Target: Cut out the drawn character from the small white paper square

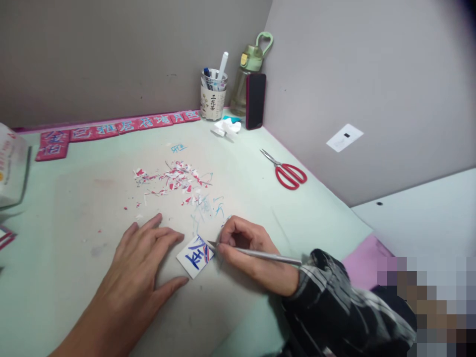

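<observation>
A small white paper card (193,259) with a blue character and red marks lies on the pale green mat (74,208). My left hand (143,258) rests flat on the mat, fingers spread, its fingertips at the card's left edge. My right hand (249,255) grips a thin silver craft knife (256,254) like a pen, with the blade tip touching the card's right edge. A dark patterned sleeve covers my right forearm.
Red and white paper scraps (173,179) lie scattered beyond the hands. Red-handled scissors (287,172) lie to the right. A row of red character tiles (122,126) runs along the back wall. A pen cup (213,96), green bottle (250,74), phone (255,101) and crumpled tissue (226,128) stand in the corner.
</observation>
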`<state>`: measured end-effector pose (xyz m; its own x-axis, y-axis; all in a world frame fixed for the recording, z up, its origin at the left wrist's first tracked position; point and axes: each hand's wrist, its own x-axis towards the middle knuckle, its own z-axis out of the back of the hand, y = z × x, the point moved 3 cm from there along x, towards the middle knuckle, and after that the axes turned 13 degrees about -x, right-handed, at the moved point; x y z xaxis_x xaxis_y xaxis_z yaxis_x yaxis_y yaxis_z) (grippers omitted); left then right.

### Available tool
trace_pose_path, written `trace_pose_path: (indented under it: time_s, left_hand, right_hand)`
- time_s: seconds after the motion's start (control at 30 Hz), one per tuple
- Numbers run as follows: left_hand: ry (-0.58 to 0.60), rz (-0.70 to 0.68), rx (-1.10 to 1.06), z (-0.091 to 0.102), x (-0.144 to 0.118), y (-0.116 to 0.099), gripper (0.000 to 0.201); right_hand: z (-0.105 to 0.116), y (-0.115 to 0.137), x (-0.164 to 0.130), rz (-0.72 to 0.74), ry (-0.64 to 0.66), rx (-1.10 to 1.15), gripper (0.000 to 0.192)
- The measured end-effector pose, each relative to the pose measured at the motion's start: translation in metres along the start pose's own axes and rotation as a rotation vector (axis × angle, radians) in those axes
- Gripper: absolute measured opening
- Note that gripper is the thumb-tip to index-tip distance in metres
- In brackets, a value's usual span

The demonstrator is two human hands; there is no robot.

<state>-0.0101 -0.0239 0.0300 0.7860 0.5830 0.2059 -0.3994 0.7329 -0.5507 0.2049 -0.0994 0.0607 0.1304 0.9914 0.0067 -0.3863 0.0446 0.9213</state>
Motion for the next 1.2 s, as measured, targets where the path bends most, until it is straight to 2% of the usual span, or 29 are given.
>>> trace_pose_path:
  time_s: [0.2,0.37,0.47,0.57,0.67,0.77,0.87,1.2]
  left_hand:
    - [0.027,0.003,-0.033,-0.005,0.003,-0.006,0.064]
    - [0.003,-0.053,-0.026,-0.008,0.005,-0.01,0.046]
    - [-0.072,-0.047,-0.007,-0.013,0.008,-0.016,0.043]
    - [-0.146,-0.043,0.028,-0.017,0.01,-0.022,0.05]
    - [-0.116,-0.044,0.005,-0.019,0.01,-0.024,0.055]
    - [-0.083,-0.026,-0.053,-0.019,0.008,-0.021,0.045]
    - [-0.096,-0.002,-0.097,-0.019,0.005,-0.019,0.038]
    - [-0.092,0.015,-0.131,-0.022,0.005,-0.015,0.037]
  right_hand:
    - [0.0,0.0,-0.002,-0.027,-0.025,-0.027,0.012]
    - [-0.002,0.001,-0.004,-0.024,-0.03,-0.032,0.014]
    - [-0.004,0.0,-0.006,-0.033,-0.023,-0.03,0.015]
    - [-0.005,0.0,-0.008,-0.045,-0.021,-0.062,0.014]
    - [-0.005,-0.001,-0.007,-0.06,-0.018,-0.124,0.015]
    - [-0.004,-0.001,-0.006,-0.061,-0.023,-0.153,0.016]
    - [-0.006,-0.003,-0.006,-0.053,-0.024,-0.135,0.017]
    - [-0.008,-0.002,-0.006,-0.026,0.023,-0.154,0.015]
